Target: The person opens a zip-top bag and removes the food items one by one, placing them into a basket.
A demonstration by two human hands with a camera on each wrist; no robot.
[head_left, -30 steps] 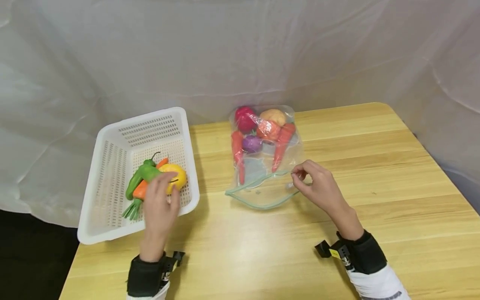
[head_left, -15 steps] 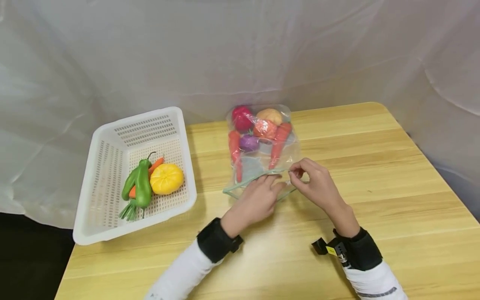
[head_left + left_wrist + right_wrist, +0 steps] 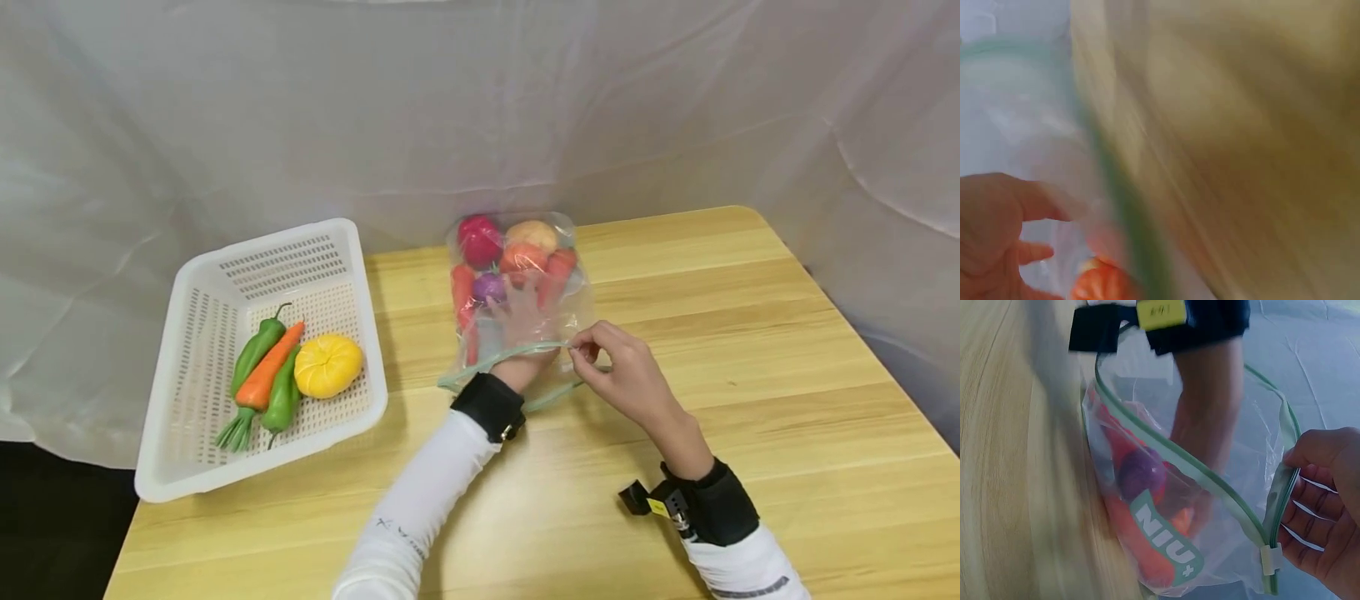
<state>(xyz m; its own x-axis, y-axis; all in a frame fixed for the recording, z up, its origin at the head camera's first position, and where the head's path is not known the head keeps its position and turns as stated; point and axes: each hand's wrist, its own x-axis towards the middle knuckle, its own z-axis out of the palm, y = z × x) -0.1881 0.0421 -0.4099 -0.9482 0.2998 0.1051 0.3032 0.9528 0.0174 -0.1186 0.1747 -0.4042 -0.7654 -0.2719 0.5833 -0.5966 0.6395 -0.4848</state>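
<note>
My left hand [image 3: 525, 321] is wrist-deep in a clear zip bag [image 3: 1172, 550], fingers spread and pointing at the vegetables. In the left wrist view its fingers extend toward an orange ribbed vegetable [image 3: 1105, 282], with nothing held. My right hand [image 3: 630, 371] pinches the bag's green-edged mouth between thumb and finger, close to the white slider [image 3: 1270, 559]. Inside the bag lie a dark red round piece [image 3: 480, 240], a tan round one [image 3: 532, 235], a small purple one [image 3: 490, 287] and long red ones [image 3: 462, 292] at both sides.
On the left stands a white plastic basket [image 3: 371, 333]. It holds a yellow pumpkin [image 3: 328, 367], a carrot [image 3: 270, 364] with green leaves and two green peppers [image 3: 282, 396]. A pale curtain [image 3: 450, 108] hangs behind the wooden table [image 3: 675, 275].
My left hand has moved right from over the basket into the bag. A green pepper has settled off the carrot, beside it. My right hand keeps its pinch on the bag.
</note>
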